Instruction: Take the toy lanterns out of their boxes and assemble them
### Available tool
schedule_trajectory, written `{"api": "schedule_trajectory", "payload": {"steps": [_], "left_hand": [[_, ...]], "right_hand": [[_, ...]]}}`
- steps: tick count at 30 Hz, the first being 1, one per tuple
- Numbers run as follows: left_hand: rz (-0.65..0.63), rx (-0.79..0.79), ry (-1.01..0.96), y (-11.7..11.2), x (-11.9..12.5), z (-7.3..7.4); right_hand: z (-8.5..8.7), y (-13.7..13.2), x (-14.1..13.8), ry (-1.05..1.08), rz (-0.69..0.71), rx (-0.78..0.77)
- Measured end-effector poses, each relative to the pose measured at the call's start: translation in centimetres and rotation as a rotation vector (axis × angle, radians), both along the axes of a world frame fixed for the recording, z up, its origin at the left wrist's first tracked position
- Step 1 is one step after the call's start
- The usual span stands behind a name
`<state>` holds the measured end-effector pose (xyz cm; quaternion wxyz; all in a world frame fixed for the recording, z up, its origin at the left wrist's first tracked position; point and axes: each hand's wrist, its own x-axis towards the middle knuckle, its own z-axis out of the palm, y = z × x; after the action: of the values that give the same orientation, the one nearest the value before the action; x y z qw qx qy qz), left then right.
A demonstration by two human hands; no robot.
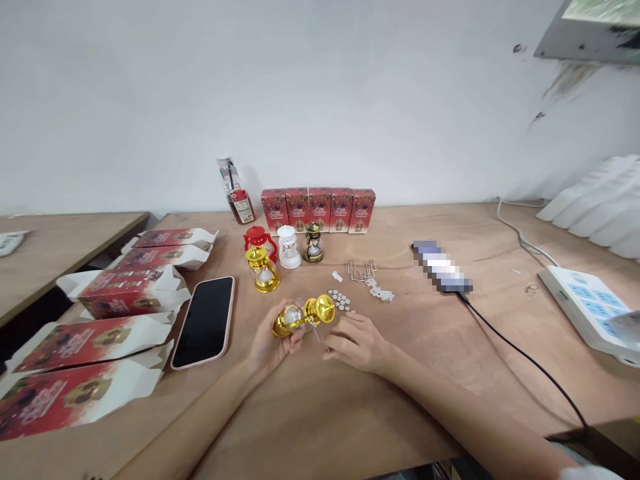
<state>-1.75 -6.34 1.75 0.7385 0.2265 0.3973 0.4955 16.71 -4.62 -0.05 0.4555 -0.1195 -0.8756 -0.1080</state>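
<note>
A small gold lantern (287,321) lies tilted on its side in my left hand (264,343), whose fingers wrap round its base and clear body. Its round cap points right, toward my right hand (361,343). Those fingers are pinched on a thin metal wire handle (315,331) that sticks out from the lantern's side; the fingertips are partly hidden. Just beyond stand another gold lantern (263,272), a red lantern (256,237), a white lantern (289,248) and a dark bronze lantern (313,244). Button cells (340,300) lie loose close to my right hand.
Bent wire handles (361,270) and small white tabs (383,292) lie farther back. Red boxes (320,212) and a bottle (241,203) stand by the wall. Opened red boxes (85,340) and a phone (204,323) sit left; a cabled phone (443,268) and power strip (590,303) right.
</note>
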Motion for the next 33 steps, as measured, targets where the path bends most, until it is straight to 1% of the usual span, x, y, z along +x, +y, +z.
{"api": "schedule_trajectory", "payload": {"steps": [2, 5, 9, 12, 15, 19, 22, 25, 27, 30, 33], "left_hand": [[-0.023, -0.009, -0.008, 0.0, -0.1, 0.0], [0.024, -0.003, -0.001, 0.0, -0.2, 0.0], [0.063, 0.042, 0.07, 0.2, -0.3, 0.2], [0.084, 0.016, 0.084, 0.4, -0.4, 0.6], [0.108, -0.034, 0.033, 0.5, -0.3, 0.7], [0.139, -0.043, -0.004, 0.4, -0.1, 0.6], [0.194, -0.043, -0.011, 0.4, 0.0, 0.6], [0.265, -0.043, -0.021, 0.4, 0.0, 0.6], [0.279, -0.046, -0.019, 0.6, -0.1, 0.6], [0.27, -0.073, -0.004, 0.8, -0.5, 0.6], [0.206, -0.048, 0.014, 0.7, -0.8, 0.5]], "right_hand": [[0.0, -0.2, -0.1, -0.006, 0.014, 0.023], [0.1, -0.5, -0.2, -0.002, 0.014, 0.042], [0.0, -0.5, 0.0, 0.004, 0.054, 0.033], [0.0, -0.3, 0.1, 0.04, 0.063, 0.029], [0.2, -0.3, 0.0, 0.038, 0.007, 0.038], [0.5, -0.7, -0.5, -0.034, -0.088, 0.024], [0.5, -0.8, -0.7, -0.018, -0.109, -0.001], [0.4, -0.6, -0.5, 0.053, -0.081, -0.047], [0.2, -0.5, -0.2, 0.131, -0.038, -0.088], [0.0, -0.4, 0.1, 0.278, 0.034, -0.196], [-0.3, -0.5, 0.4, 0.418, 0.063, -0.375]]}}
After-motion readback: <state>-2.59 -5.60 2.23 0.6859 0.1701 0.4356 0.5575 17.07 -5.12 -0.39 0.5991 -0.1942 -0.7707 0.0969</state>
